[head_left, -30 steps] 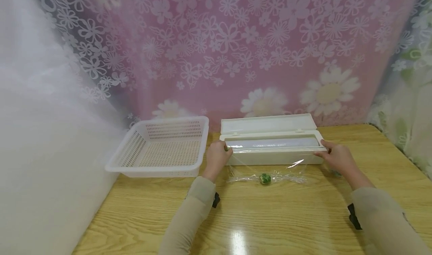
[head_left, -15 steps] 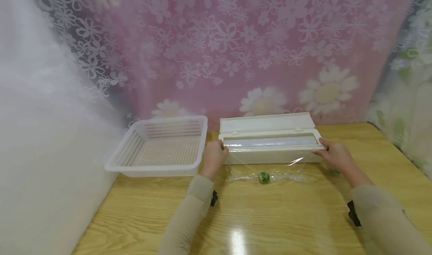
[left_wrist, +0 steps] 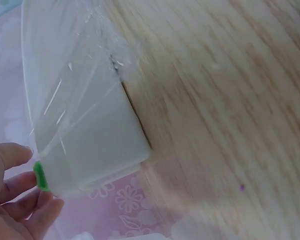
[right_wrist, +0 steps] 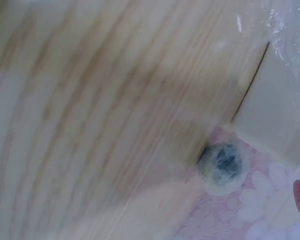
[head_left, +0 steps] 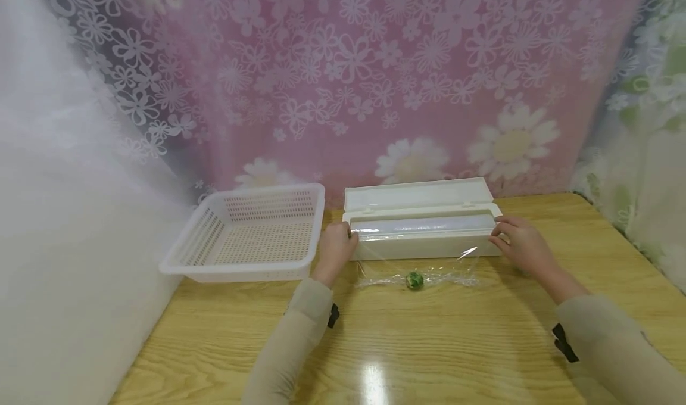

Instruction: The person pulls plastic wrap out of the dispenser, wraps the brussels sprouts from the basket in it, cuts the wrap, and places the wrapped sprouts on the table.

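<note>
A long white plastic-wrap box (head_left: pixel 423 247) lies with its lid (head_left: pixel 418 195) raised, showing the roll (head_left: pixel 423 225) inside. Clear wrap (head_left: pixel 450 271) runs from it over the front onto the table, where a small green ball (head_left: pixel 414 280), vegetable-like, sits at the wrap's edge. At the box's left end my left hand (head_left: pixel 336 250) pinches a green slider (left_wrist: pixel 40 176), thumb above and fingers curled below. My right hand (head_left: pixel 525 250) grips the opposite end with thumb and fingers. Beyond that end, a round, film-wrapped dark ball (right_wrist: pixel 222 168) shows in the right wrist view.
A white perforated basket (head_left: pixel 241 268) stands left of the box, close to my left hand. The wooden table (head_left: pixel 429 345) runs back to a pink flowered curtain (head_left: pixel 348 95). White sheeting (head_left: pixel 80 244) hangs along the left.
The whole head view has shifted slightly left. My right fingers have altered a little at the box's end. My left hand, the wrap and the green ball look the same.
</note>
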`<state>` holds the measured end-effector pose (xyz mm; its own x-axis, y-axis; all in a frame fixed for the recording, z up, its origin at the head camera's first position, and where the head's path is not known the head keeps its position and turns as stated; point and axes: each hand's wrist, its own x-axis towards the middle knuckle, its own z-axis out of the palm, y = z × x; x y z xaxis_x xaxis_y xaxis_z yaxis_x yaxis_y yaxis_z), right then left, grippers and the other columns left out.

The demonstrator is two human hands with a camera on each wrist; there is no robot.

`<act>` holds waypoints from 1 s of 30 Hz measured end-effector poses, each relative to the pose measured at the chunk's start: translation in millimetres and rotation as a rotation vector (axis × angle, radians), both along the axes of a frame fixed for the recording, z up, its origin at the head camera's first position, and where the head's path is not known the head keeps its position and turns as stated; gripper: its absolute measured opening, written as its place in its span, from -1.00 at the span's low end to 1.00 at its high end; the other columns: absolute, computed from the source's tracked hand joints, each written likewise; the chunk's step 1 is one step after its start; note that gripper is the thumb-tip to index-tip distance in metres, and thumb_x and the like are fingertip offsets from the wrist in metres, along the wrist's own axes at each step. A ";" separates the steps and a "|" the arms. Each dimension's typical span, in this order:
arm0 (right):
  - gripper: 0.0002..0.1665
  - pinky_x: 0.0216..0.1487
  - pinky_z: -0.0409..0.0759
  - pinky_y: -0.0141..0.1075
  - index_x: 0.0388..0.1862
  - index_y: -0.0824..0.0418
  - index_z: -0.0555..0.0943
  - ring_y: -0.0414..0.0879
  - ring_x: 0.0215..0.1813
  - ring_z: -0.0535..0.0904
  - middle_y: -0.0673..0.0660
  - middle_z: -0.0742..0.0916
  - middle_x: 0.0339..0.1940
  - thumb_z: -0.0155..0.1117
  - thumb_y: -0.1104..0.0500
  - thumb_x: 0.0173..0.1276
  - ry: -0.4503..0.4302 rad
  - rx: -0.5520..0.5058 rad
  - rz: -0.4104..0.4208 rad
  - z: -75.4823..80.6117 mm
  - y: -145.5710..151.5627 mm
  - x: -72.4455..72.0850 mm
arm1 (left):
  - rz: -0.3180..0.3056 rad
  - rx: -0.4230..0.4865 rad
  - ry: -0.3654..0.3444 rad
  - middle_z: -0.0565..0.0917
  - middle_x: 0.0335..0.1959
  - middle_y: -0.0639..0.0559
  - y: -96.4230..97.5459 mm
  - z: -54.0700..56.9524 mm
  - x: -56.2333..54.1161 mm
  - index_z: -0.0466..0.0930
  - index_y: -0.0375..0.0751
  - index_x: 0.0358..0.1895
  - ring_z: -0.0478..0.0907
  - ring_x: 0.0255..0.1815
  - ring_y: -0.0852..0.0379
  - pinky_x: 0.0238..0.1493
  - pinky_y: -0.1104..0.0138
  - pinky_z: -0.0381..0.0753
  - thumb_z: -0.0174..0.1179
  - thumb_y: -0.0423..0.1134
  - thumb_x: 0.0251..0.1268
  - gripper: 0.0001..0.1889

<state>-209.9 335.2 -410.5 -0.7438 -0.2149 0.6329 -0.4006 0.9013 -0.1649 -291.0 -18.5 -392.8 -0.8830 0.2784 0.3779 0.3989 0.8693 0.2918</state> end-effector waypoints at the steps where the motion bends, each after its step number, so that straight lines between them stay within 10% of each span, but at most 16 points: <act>1: -0.83 -0.24 0.43 0.08 -0.62 0.30 0.54 0.29 -0.20 0.46 0.40 0.58 -0.25 0.40 0.39 -0.15 -0.023 -0.007 0.009 1.6 -2.2 0.5 | -0.001 -0.024 0.015 0.57 -0.45 -0.05 0.4 0.7 1.2 0.59 -0.30 -0.45 0.46 -0.52 0.15 -0.65 0.48 0.43 0.19 -0.19 0.11 -0.80; 6: -0.86 -0.30 0.46 0.01 -0.60 0.24 0.54 0.22 -0.22 0.50 0.34 0.62 -0.27 0.33 0.41 -0.04 -0.136 -0.058 0.063 10.1 -13.8 12.1 | -0.149 -0.179 0.119 0.52 -0.12 -0.04 10.3 6.0 7.4 0.52 -0.22 -0.12 0.43 -0.09 0.05 -0.19 0.34 0.49 0.20 0.00 0.09 -0.60; 15: -0.78 -0.44 0.50 -0.36 -0.43 0.03 0.53 -0.33 -0.36 0.51 -0.10 0.61 -0.45 0.27 0.36 0.10 -0.378 -0.241 0.321 25.3 -17.8 46.5 | -0.579 -0.412 0.017 0.11 0.34 0.10 41.4 6.0 17.4 0.00 -0.02 0.36 -0.09 0.35 0.12 0.21 0.01 0.05 0.13 0.14 0.08 -0.19; 23: -0.67 -0.40 0.49 -0.39 -0.40 0.01 0.53 -0.29 -0.35 0.52 -0.17 0.60 -0.42 0.25 0.45 0.05 -0.405 -0.260 0.428 23.7 -9.3 57.3 | -0.637 -0.543 0.032 0.51 -0.02 0.22 47.2 -3.2 25.5 0.40 0.08 0.12 0.37 0.00 0.25 0.02 0.26 0.28 0.12 0.03 0.16 -0.57; 30: -0.67 -0.45 0.50 -0.37 -0.43 -0.03 0.54 -0.34 -0.34 0.51 -0.20 0.60 -0.42 0.28 0.43 0.04 -0.381 -0.218 0.357 17.3 -4.6 53.2 | -0.590 -0.436 0.106 0.53 -0.32 0.14 20.3 -4.8 22.5 0.59 -0.05 -0.29 0.45 -0.34 0.25 -0.36 0.50 0.41 0.19 -0.20 0.14 -0.91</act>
<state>-156.7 330.6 -393.2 -0.8334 -0.3895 0.3921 -0.5503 0.6498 -0.5244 -268.5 1.8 -397.5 -0.5051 0.8398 0.1990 0.8426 0.5297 -0.0971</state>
